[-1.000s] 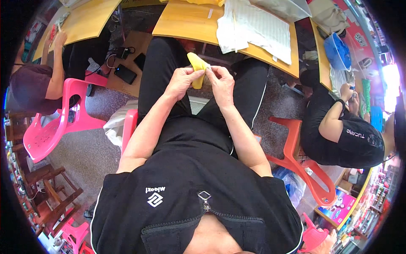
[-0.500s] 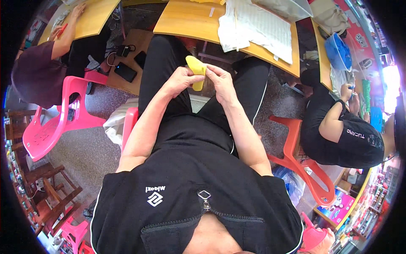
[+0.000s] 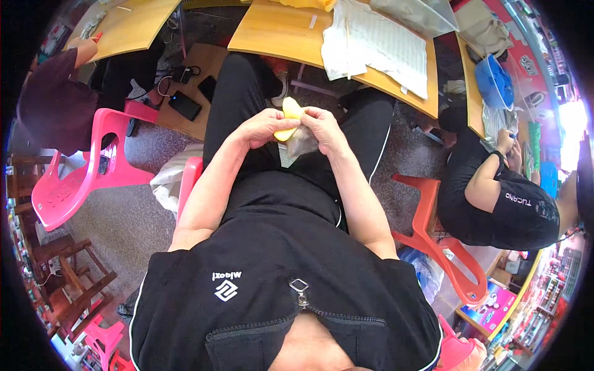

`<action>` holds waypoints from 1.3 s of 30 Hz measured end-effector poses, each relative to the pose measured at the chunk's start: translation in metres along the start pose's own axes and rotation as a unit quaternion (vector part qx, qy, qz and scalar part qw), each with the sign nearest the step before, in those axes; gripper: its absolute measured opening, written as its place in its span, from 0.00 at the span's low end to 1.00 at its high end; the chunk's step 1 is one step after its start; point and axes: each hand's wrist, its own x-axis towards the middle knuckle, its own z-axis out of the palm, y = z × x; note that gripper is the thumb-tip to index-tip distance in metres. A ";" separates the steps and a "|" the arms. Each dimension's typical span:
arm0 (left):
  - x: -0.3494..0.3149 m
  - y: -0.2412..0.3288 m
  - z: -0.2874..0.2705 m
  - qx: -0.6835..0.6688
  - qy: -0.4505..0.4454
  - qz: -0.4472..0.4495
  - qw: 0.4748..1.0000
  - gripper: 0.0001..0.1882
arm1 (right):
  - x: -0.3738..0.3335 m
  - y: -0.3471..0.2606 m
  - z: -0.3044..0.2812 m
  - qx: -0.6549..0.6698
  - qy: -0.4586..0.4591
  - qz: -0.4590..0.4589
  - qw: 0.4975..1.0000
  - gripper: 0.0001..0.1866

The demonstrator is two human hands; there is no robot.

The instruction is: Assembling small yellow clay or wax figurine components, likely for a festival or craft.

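Note:
Above my lap my two hands meet at a small, soft-looking yellow piece (image 3: 291,109), whose exact kind I cannot make out. My left hand (image 3: 265,127) closes on its left side, thumb across the middle. On its right side my right hand (image 3: 323,128) pinches it with thumb and fingertips. The yellow shows above and below my fingers; its middle is covered by them. A translucent greyish patch, like thin plastic film (image 3: 302,142), hangs under my right fingers, and I cannot tell whether it joins the yellow piece.
Ahead stands a wooden table (image 3: 272,34) with a white striped cloth (image 3: 377,46) and a clear plastic bin (image 3: 421,15). A person in black sits right, near a blue basin (image 3: 495,80); another sits left. Pink (image 3: 93,167) and red chairs (image 3: 427,216) flank me.
The yellow piece is turned and lower between my hands, with less of it showing. Translucent film now shows below my right fingers. The hands have come slightly closer together.

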 end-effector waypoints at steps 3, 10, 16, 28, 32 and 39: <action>0.002 -0.002 0.004 -0.099 -0.011 -0.001 0.995 0.15 | 0.003 0.004 0.014 -0.101 0.077 -0.077 0.989 0.08; 0.012 -0.009 0.004 -0.132 0.073 0.001 0.989 0.16 | 0.016 0.021 0.008 0.013 0.086 -0.012 0.996 0.14; 0.010 -0.007 0.003 -0.007 0.142 -0.008 0.990 0.20 | 0.010 0.020 0.016 0.081 0.067 0.039 0.994 0.12; 0.015 -0.017 0.005 0.004 0.107 0.053 0.993 0.15 | 0.012 0.027 0.023 0.100 0.144 -0.079 0.981 0.10; 0.012 -0.017 0.008 -0.030 0.133 0.073 0.988 0.15 | 0.008 0.025 0.021 0.134 0.111 -0.028 0.984 0.11; 0.010 -0.018 -0.003 0.057 0.133 0.019 0.989 0.16 | 0.008 0.021 0.018 0.127 0.105 0.034 0.986 0.11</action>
